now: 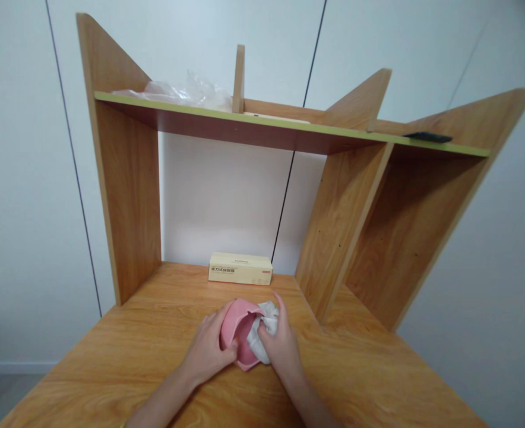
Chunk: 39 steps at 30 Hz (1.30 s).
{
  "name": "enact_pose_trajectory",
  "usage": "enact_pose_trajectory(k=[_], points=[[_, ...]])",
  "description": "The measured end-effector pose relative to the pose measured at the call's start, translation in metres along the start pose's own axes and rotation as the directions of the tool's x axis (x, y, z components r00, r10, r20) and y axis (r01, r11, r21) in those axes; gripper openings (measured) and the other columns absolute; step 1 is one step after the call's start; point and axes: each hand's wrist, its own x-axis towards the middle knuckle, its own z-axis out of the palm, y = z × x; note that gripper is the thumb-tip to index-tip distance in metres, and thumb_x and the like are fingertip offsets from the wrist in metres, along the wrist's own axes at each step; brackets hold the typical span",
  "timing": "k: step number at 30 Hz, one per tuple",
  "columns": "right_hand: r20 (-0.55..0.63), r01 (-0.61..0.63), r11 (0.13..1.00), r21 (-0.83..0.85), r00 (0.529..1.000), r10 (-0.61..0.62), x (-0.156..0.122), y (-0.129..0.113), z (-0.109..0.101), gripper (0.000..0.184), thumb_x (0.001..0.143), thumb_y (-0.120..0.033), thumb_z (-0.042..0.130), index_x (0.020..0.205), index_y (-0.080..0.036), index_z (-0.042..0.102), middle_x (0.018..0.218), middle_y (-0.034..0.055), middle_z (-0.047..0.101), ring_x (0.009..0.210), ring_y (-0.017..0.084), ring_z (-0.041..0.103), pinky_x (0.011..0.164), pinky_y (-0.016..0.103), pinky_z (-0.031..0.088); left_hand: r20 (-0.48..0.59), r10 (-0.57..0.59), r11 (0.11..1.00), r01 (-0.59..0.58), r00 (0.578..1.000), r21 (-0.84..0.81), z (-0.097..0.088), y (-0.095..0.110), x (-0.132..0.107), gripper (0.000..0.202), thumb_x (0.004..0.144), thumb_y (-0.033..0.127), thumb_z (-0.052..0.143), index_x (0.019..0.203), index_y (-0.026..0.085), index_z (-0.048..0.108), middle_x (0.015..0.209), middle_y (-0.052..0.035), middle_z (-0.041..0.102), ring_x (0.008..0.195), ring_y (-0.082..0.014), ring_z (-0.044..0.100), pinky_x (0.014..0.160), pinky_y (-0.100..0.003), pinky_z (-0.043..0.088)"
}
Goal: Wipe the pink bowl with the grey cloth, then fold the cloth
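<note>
Left hand (209,345): curled around the outer wall of the pink bowl (231,324), fingers along the left side and partly out of sight, thumb hooked over the near-left rim. Right hand (285,345): gripping the crumpled white sheet (258,348) at the bowl's right side, thumb bent inward over it, one finger extended upward. Both forearms (168,392): angled in from the near side, converging toward the bowl.

Shelf unit (131,202): wooden, upright at the rear of the table (129,356). Table: wood-grained, extending beneath both arms. Clear plastic (191,90): bunched on the upper shelf, left end. Cream box (240,268): lying near the back of the table, beyond the bowl, long axis left to right, printed face toward the camera.

Pink bowl: located over the middle of the table, between both hands, tilted onto its side. Mouth directed right and toward the camera; base directed left, toward the left palm. Longer extent of the mouth, as visible: near to far. Rim: angular. Cannot tell whether resting on the table or raised just above it. Crumpled white sheet: soft, bunched, partly inside the mouth, partly covered by the right hand.
</note>
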Motion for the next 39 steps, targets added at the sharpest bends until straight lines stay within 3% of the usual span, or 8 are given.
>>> enact_pose_trajectory(k=[4,7,12,17,24,27,33,39], points=[[0.074,-0.021,1.0,-0.014,0.997,0.022,-0.001,0.0,0.004,0.065,0.074,-0.023,0.044,0.136,-0.018,0.024,0.083,0.0046,0.067,0.069,0.021,0.063,0.059,0.027,0.045,-0.028,-0.025,1.0,0.024,0.999,-0.018,0.0,-0.004,0.0,0.061,0.072,0.033,0.052,0.13,0.019,0.039,0.116,-0.0109,0.056,0.101,-0.0279,0.053,0.09,-0.042,0.038],[0.029,-0.037,0.996,0.076,0.999,0.035,-0.002,0.004,0.008,0.065,0.074,-0.021,0.041,0.136,-0.013,0.022,0.098,0.0087,0.065,0.081,0.021,0.063,0.067,0.028,0.047,-0.052,-0.107,0.989,0.101,0.993,-0.109,0.005,-0.004,-0.001,0.062,0.077,0.037,0.049,0.133,0.018,0.032,0.117,-0.0117,0.055,0.105,-0.0269,0.051,0.092,-0.043,0.037],[-0.011,-0.071,0.967,0.246,0.997,0.076,-0.001,0.01,0.013,0.062,0.073,-0.022,0.04,0.132,-0.009,0.028,0.113,0.0121,0.058,0.098,0.02,0.058,0.08,0.028,0.045,0.057,-0.185,0.923,0.194,0.981,-0.334,0.017,0.0,-0.004,0.081,0.071,0.041,0.061,0.135,0.013,0.02,0.128,-0.0156,0.044,0.115,-0.0273,0.045,0.097,-0.04,0.035],[0.009,-0.074,0.956,0.284,0.997,0.075,-0.002,0.003,0.013,0.062,0.07,-0.025,0.046,0.13,-0.012,0.033,0.109,0.0102,0.06,0.095,0.02,0.059,0.079,0.029,0.046,0.085,-0.264,0.824,0.271,0.961,-0.498,0.021,-0.002,-0.001,0.07,0.072,0.03,0.057,0.132,0.013,0.027,0.127,-0.012,0.047,0.114,-0.0241,0.046,0.098,-0.035,0.034],[-0.018,-0.008,0.971,0.24,1.0,0.013,-0.011,-0.015,0.005,0.06,0.071,-0.028,0.051,0.128,-0.017,0.037,0.104,0.0067,0.062,0.092,0.019,0.06,0.078,0.028,0.046,0.126,-0.331,0.712,0.335,0.935,-0.617,0.014,-0.018,0.009,0.064,0.06,0.014,0.05,0.124,0.012,0.04,0.124,-0.0104,0.051,0.113,-0.0247,0.047,0.098,-0.035,0.033],[-0.022,0.011,0.983,0.181,1.0,-0.007,-0.012,-0.014,0.002,0.059,0.073,-0.029,0.049,0.129,-0.019,0.036,0.101,0.0062,0.063,0.086,0.019,0.061,0.073,0.028,0.047,0.129,-0.337,0.72,0.344,0.933,-0.602,0.013,-0.018,0.009,0.067,0.059,0.015,0.051,0.125,0.011,0.04,0.125,-0.0103,0.05,0.114,-0.0253,0.046,0.099,-0.034,0.033],[-0.017,0.046,0.993,-0.109,0.999,-0.048,-0.005,-0.01,-0.009,0.055,0.074,-0.026,0.047,0.128,-0.02,0.04,0.07,0.002,0.067,0.063,0.021,0.063,0.056,0.026,0.045,0.175,-0.298,0.788,0.345,0.938,-0.509,0.011,-0.006,0.006,0.072,0.059,0.012,0.046,0.13,0.012,0.034,0.124,-0.0074,0.052,0.113,-0.0226,0.047,0.098,-0.034,0.035],[-0.046,0.131,0.973,-0.191,0.989,-0.142,-0.005,-0.008,-0.009,0.051,0.078,-0.029,0.043,0.127,-0.018,0.039,0.085,0.0062,0.068,0.07,0.022,0.065,0.06,0.028,0.046,0.125,-0.223,0.857,0.256,0.967,-0.447,0.012,-0.001,0.004,0.07,0.059,0.007,0.045,0.128,0.015,0.038,0.123,-0.0067,0.052,0.112,-0.0221,0.048,0.098,-0.035,0.035]])
